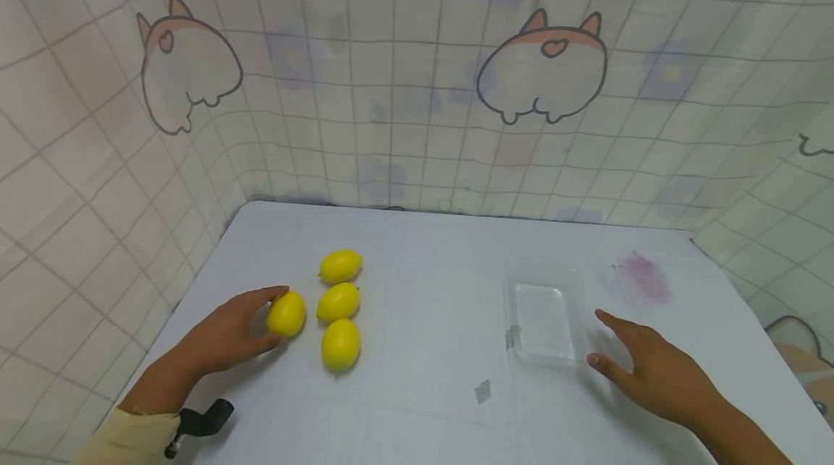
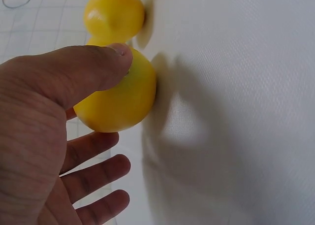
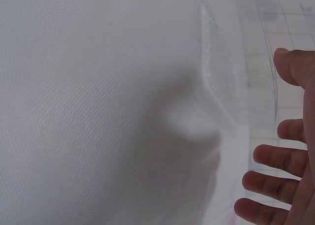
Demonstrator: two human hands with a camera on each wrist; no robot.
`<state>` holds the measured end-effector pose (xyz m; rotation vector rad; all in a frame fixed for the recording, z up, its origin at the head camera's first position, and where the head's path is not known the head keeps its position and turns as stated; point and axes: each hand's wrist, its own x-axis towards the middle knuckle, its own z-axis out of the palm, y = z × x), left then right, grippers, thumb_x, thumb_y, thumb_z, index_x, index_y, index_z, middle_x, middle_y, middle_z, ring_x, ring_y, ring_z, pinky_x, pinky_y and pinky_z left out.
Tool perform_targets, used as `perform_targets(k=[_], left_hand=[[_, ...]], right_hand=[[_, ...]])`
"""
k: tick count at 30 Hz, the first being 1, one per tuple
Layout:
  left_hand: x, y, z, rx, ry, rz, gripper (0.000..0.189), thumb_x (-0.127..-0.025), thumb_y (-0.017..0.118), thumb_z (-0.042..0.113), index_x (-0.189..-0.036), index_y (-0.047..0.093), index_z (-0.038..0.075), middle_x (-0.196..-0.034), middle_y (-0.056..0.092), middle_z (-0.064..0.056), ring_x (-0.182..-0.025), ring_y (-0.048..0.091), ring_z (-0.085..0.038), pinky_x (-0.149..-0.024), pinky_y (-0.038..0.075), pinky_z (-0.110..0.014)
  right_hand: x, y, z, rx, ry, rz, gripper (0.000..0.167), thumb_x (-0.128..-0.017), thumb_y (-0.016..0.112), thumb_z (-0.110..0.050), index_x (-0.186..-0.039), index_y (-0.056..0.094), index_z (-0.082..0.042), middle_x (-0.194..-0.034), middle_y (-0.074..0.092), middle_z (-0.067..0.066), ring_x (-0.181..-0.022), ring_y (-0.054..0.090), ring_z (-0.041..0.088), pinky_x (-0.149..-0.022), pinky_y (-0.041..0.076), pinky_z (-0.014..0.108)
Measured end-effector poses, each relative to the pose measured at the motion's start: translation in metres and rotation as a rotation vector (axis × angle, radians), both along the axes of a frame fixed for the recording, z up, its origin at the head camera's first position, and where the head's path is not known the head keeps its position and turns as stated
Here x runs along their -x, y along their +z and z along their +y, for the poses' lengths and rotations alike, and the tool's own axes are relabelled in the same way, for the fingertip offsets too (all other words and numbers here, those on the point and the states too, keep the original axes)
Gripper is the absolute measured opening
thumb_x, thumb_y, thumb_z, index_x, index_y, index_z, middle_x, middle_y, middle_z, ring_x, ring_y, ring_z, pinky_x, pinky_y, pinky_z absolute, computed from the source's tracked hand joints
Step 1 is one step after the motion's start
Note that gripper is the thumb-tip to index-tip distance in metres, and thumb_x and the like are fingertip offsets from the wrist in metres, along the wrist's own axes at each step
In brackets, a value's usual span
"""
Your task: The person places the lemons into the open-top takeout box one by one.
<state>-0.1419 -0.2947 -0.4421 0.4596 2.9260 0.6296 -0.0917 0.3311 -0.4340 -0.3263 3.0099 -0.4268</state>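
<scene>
On the left of the table, my left hand point(image 1: 228, 331) pinches a yellow lemon point(image 1: 287, 313) between thumb and forefinger. The thumb lies across that lemon point(image 2: 123, 104) in the left wrist view, while the other fingers stay spread away from it. Three more lemons form a rough column just to its right: a far one point(image 1: 340, 266), a middle one point(image 1: 338, 303) and a near one point(image 1: 341, 345). A clear plastic box point(image 1: 544, 324) stands right of centre. Beside its right side is my right hand point(image 1: 658, 371), fingers apart and holding nothing; the box's see-through wall point(image 3: 261, 87) appears close to the thumb.
The white-covered table point(image 1: 423, 349) has a pink stain point(image 1: 641, 278) at the far right and a greyish tape scrap point(image 1: 483, 391) near the front. A patterned curtain point(image 1: 417, 88) hangs behind and along the sides. A cable point(image 1: 798, 319) lies beyond the right edge.
</scene>
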Motion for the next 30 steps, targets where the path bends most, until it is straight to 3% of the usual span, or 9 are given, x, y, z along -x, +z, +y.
perform_targets(k=[12,17,23,30], left_hand=[[0.0005,-0.0009,0.0019,0.007,0.030,0.012,0.071,-0.082,0.086,0.031,-0.141,0.057,0.005,-0.140,0.060,-0.012,-0.127,0.055,-0.038,-0.105,0.042,-0.061],[0.0032,-0.0011,0.0029,0.003,0.026,-0.010,0.075,-0.082,0.085,0.034,-0.145,0.054,0.009,-0.140,0.060,-0.011,-0.123,0.057,-0.035,-0.103,0.044,-0.060],[0.0058,0.0009,0.0038,0.019,0.030,-0.029,0.078,-0.081,0.086,0.039,-0.147,0.054,0.011,-0.127,0.065,-0.009,-0.114,0.059,-0.031,-0.098,0.048,-0.059],[0.0050,0.0035,0.0035,-0.001,0.044,0.014,0.076,-0.079,0.087,0.043,-0.143,0.057,0.015,-0.128,0.065,-0.010,-0.115,0.058,-0.034,-0.095,0.048,-0.060]], right_hand=[[0.0000,0.0021,-0.0020,-0.005,0.008,0.000,0.079,-0.096,0.056,-0.066,-0.154,0.045,-0.014,-0.143,0.055,0.022,-0.129,0.050,0.049,-0.084,0.048,0.069],[0.0003,0.0016,-0.0007,-0.012,0.001,-0.006,0.080,-0.096,0.056,-0.067,-0.154,0.045,-0.014,-0.143,0.055,0.023,-0.130,0.050,0.048,-0.085,0.047,0.070],[0.0019,-0.0009,0.0004,-0.022,0.000,-0.009,0.081,-0.095,0.057,-0.068,-0.154,0.044,-0.014,-0.143,0.055,0.022,-0.129,0.050,0.048,-0.085,0.048,0.069],[0.0032,-0.0011,-0.0006,-0.014,0.011,-0.004,0.080,-0.095,0.057,-0.067,-0.155,0.044,-0.015,-0.143,0.056,0.021,-0.129,0.051,0.047,-0.084,0.049,0.069]])
